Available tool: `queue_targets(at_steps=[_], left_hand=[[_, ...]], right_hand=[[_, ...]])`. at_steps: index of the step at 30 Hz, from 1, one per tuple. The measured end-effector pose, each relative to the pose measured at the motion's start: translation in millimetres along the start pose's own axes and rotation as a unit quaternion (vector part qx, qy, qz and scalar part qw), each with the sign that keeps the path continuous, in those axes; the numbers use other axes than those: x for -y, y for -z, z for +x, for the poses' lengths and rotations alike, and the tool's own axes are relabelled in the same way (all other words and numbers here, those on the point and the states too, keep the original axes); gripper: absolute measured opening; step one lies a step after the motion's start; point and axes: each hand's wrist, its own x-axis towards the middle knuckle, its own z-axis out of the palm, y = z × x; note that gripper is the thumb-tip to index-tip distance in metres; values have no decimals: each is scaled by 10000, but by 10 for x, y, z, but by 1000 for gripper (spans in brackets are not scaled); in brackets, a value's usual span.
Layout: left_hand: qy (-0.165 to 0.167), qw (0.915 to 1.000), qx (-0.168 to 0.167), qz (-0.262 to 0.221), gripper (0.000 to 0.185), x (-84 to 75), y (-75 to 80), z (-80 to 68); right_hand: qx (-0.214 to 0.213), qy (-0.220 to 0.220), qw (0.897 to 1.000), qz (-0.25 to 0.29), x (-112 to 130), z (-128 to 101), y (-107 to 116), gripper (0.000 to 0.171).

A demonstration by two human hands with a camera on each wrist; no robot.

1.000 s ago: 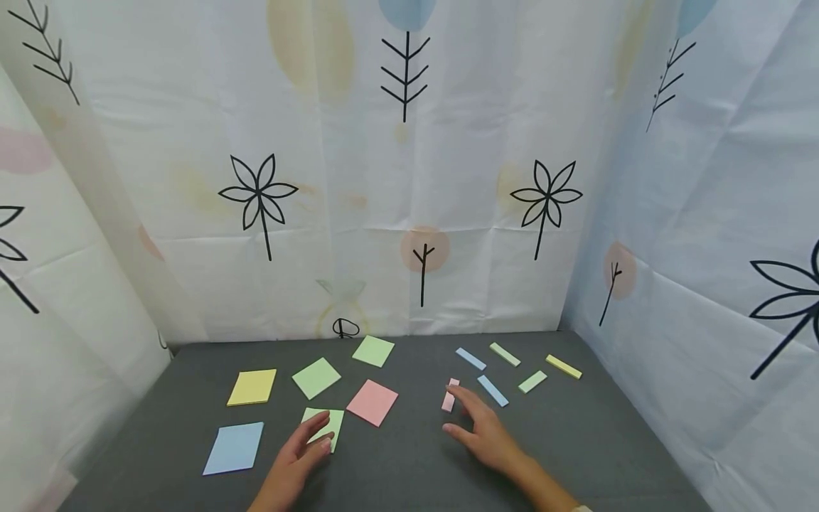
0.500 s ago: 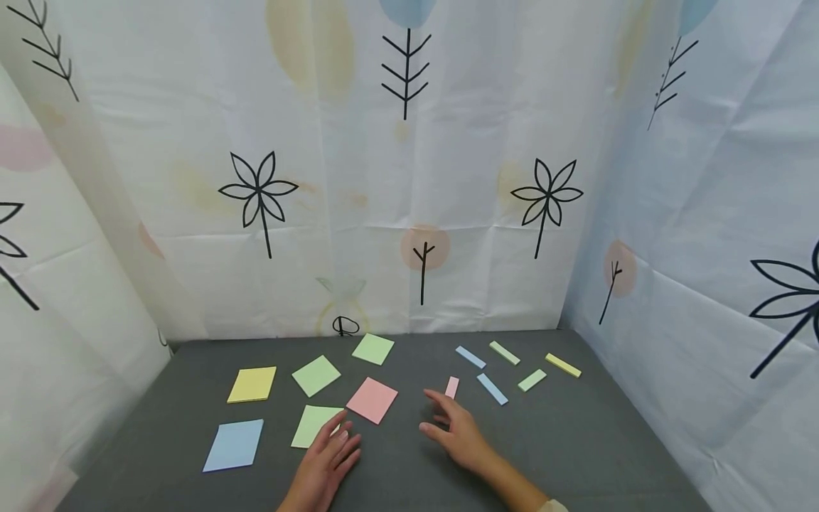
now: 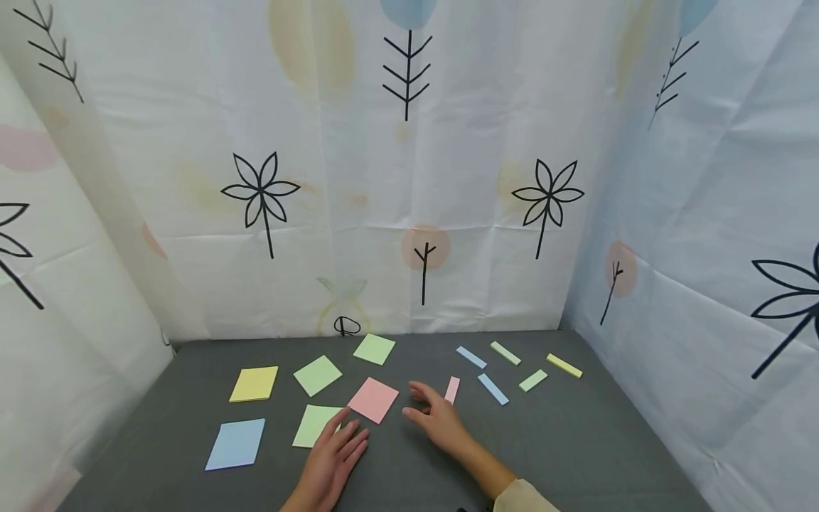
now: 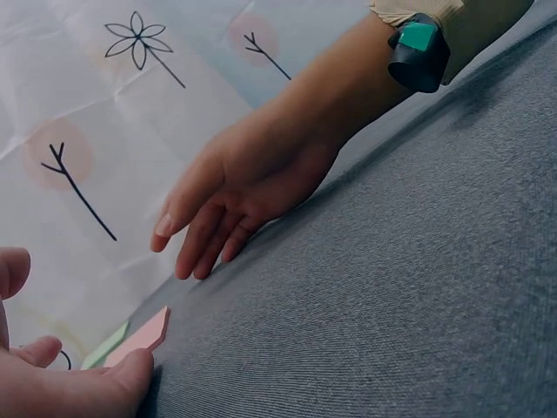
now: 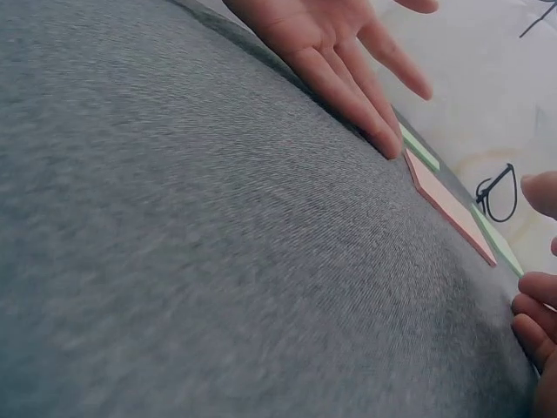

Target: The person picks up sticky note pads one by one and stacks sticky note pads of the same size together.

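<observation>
Both hands lie flat, fingers relaxed and slightly spread, holding nothing. The left hand (image 3: 333, 462) and right hand (image 3: 438, 423) flank the pink square note (image 3: 373, 400) on the bench (image 3: 608, 441). Risk: a sweeping finger could likely skid the light note.

right sleeve (image 3: 521, 496): beige | wrist band (image 4: 419, 54): black, green patch | hands bare

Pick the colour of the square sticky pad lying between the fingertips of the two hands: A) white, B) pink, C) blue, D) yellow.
B: the pink square pad lies on the grey table between the left hand and the right hand.
</observation>
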Motion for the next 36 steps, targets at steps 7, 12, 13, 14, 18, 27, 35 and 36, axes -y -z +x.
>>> queue_targets(at_steps=[7,12,13,14,18,27,35,36], left_hand=[[-7,9999,52,-149,59,-17,18,44],[20,9996,19,-269,59,-34,24,83],[16,9996,15,-280,60,-37,22,91],[24,9996,-8,-290,60,-38,23,100],[23,9997,-72,-215,60,-36,16,132],[21,9993,-246,290,62,-53,-23,215],[105,9950,-306,943,63,-98,-33,285],[96,9947,-287,978,63,-103,-29,295]], right_hand=[[139,-126,9996,-225,-21,124,-78,54],[86,-58,9975,-695,-35,197,-182,53],[78,-49,9971,-753,-33,207,-204,53],[86,-60,9967,-808,-23,212,-220,52],[102,12,9958,-908,24,221,-245,52],[111,55,9961,-873,48,141,-210,52],[266,129,9943,-1023,60,55,-169,55],[282,173,9939,-1048,58,45,-165,55]])
